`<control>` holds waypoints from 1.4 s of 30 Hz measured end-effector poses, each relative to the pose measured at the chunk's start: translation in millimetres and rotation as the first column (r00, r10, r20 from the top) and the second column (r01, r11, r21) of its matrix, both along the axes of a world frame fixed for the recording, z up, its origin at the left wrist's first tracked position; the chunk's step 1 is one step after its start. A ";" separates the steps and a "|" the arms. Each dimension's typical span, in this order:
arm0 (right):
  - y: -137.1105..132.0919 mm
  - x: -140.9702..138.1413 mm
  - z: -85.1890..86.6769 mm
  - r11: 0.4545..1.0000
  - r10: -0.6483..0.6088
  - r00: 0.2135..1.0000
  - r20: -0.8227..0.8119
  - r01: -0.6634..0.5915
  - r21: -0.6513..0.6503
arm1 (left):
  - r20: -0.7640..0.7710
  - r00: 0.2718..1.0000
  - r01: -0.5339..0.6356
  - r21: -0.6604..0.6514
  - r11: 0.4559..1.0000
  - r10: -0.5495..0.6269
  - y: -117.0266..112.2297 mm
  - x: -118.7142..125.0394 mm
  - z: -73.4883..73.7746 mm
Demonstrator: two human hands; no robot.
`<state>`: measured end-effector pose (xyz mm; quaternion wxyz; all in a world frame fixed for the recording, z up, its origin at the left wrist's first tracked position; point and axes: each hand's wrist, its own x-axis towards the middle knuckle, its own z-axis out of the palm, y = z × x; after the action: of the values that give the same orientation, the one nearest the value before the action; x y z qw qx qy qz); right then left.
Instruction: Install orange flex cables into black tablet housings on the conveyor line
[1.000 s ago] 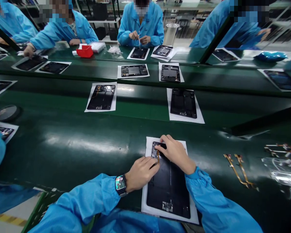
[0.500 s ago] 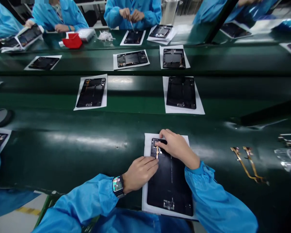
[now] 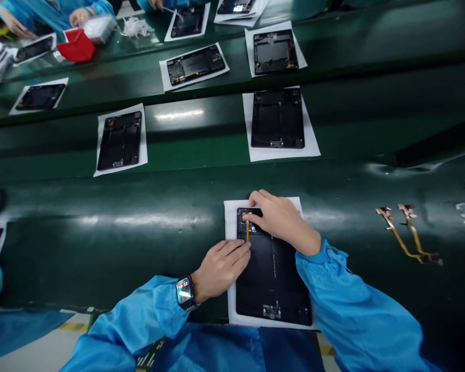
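Note:
A black open tablet body (image 3: 273,279) lies on a white sheet (image 3: 231,217) right in front of me on the green belt. A thin orange flex cable (image 3: 247,231) stands near its top left corner. My right hand (image 3: 281,219) rests over that corner, fingers curled and pressing the cable's upper end. My left hand (image 3: 220,268), with a smartwatch (image 3: 184,291) on the wrist, lies at the tablet's left edge, fingertips pressed together at the cable's lower end.
Two loose orange flex cables (image 3: 406,232) lie to the right. More tablet bodies on white sheets (image 3: 277,119) (image 3: 120,139) sit on the farther belt lanes. A red tray (image 3: 76,46) and other people's hands are at the far top left.
The view has tilted downward, so the people opposite have slid out of the top. Both hands stay at the tablet's top left corner, still on the orange cable.

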<state>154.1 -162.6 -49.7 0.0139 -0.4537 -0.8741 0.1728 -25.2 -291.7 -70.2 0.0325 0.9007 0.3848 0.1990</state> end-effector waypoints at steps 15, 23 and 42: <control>-1.5 0.6 3.9 1.000 -0.024 0.999 -0.039 0.024 0.008 | -0.039 0.999 0.019 -0.055 0.998 -0.021 3.1 -0.5 5.7; -28.4 24.1 39.3 0.984 -0.025 0.954 -0.298 -0.029 -0.175 | -0.128 0.987 0.069 -0.179 0.981 -0.093 19.3 -13.1 15.8; -118.4 22.7 21.8 0.989 -0.133 0.959 -0.249 0.111 -0.101 | -0.064 0.979 0.176 -0.203 0.963 -0.192 5.3 -25.2 14.7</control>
<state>176.8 -281.0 -27.9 0.1171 -0.4809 -0.8272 0.2659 -50.4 -286.4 -55.6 0.1237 0.9324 0.3181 0.1186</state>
